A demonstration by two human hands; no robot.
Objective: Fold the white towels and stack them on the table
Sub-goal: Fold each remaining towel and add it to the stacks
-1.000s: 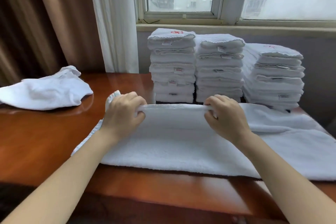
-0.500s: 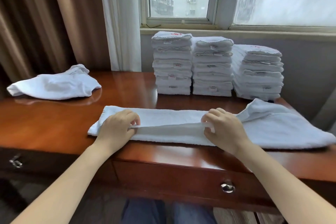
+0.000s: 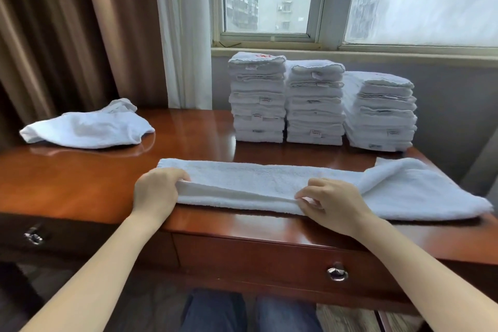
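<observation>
Head | my left hand [image 3: 158, 193] and right hand [image 3: 335, 206] pinch near edge of towel [image 3: 269, 179] | soft, light, limp: better hold corners.

Both bare forearms reach forward from the bottom corners, angling slightly inward. The left hand [image 3: 157, 194] is palm down, fingers curled over the near left end of the towel [image 3: 256, 178], gripping it. The right hand [image 3: 335, 203] is palm down with knuckles raised, its fingertips [image 3: 304, 198] pinching the towel's near edge. The hands are well apart, roughly level.
</observation>
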